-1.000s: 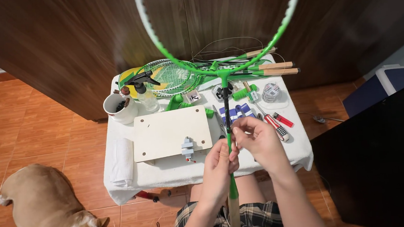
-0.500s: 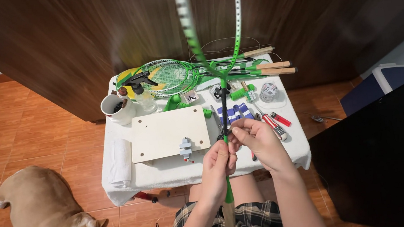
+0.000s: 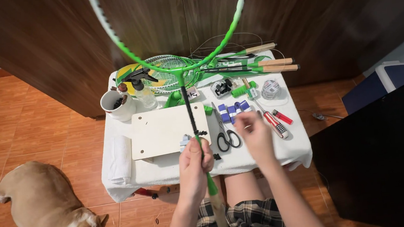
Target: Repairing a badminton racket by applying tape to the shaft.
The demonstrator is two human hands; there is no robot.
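My left hand (image 3: 193, 162) grips the shaft of a green and white badminton racket (image 3: 185, 88), held upright so its unstrung head rises past the top of the view. The racket's handle (image 3: 216, 207) reaches down over my lap. My right hand (image 3: 254, 134) is blurred, off the racket, hovering over the table's right part with fingers loosely apart and nothing seen in it. Black-handled scissors (image 3: 226, 134) lie just left of that hand. Blue grip rolls (image 3: 233, 110) sit behind them.
A small table with a white cloth (image 3: 167, 165) carries a pale board (image 3: 169, 130), a white cup (image 3: 116, 105), a spray bottle (image 3: 142, 90), spare rackets (image 3: 236, 67), a red-handled tool (image 3: 274, 121) and a folded towel (image 3: 120, 158). A tan dog (image 3: 47, 212) lies on the floor at left.
The racket head has turned from edge-on back to facing me. My right hand has let go of the shaft and moved right over the table; the left keeps its grip.
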